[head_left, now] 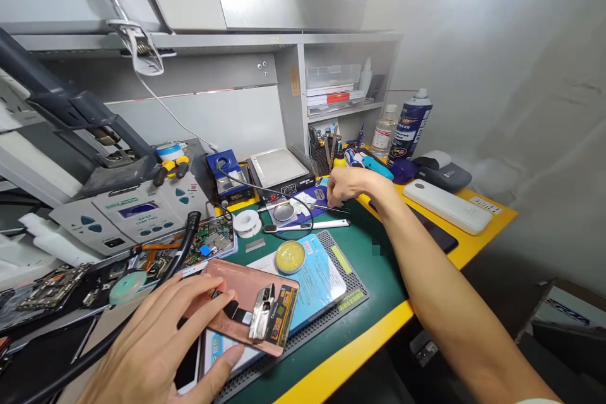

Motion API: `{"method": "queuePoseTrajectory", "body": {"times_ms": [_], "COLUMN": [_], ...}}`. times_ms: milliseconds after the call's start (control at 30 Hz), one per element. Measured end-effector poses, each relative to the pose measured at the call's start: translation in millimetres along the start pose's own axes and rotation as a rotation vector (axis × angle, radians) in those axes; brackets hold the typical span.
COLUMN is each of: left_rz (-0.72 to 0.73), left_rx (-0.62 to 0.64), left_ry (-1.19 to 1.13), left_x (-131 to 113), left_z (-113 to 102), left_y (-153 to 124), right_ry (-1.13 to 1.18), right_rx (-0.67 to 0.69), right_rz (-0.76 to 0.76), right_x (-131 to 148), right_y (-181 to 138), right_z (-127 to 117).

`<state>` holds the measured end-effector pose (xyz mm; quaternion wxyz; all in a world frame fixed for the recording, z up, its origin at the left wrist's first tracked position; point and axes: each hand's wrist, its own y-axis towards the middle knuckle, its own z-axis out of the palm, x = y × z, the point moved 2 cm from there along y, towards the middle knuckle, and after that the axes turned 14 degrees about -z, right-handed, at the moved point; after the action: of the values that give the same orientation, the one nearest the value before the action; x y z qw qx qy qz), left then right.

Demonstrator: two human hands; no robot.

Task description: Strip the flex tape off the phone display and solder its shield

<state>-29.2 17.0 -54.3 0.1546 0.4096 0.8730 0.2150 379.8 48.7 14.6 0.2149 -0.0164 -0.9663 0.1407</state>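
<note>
From the head camera, I see my left hand [161, 334] loosely spread, fingertips resting on the flat, rose-pink panel with a ribbon cable and a silvery, foil-covered end [243, 281]. The panel lies just ahead and to the right of that palm, over the blue-and-white printed flat pad [315, 265]. My right hand [344, 184], well beyond the panel, is curled beside a thin dark rod-like tool [324, 206]; whether it grips anything, I cannot tell.

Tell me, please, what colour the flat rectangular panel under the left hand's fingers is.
The flat rectangular panel is copper-pink, best seen in the head view.
</note>
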Motion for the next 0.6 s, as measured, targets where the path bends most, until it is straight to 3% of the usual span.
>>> {"method": "queuePoseTrajectory", "body": {"times_ms": [133, 300, 433, 600], "left_rz": [0.016, 0.046, 0.058, 0.022], "left_rx": [0.012, -0.008, -0.007, 0.018], "left_ry": [0.025, 0.049, 0.052, -0.019], "left_x": [0, -5, -10, -11], "left_z": [-1, -5, -10, -15], "left_y": [2, 6, 9, 11], "right_ry": [-0.02, 0.032, 0.162, 0.43], "right_rx": [0.071, 0.049, -0.048, -0.293], "right_rz": [0.032, 0.023, -0.035, -0.216], "right_x": [5, 4, -1, 5], "right_y": [8, 13, 5, -15], "right_z": [9, 13, 6, -12]}}
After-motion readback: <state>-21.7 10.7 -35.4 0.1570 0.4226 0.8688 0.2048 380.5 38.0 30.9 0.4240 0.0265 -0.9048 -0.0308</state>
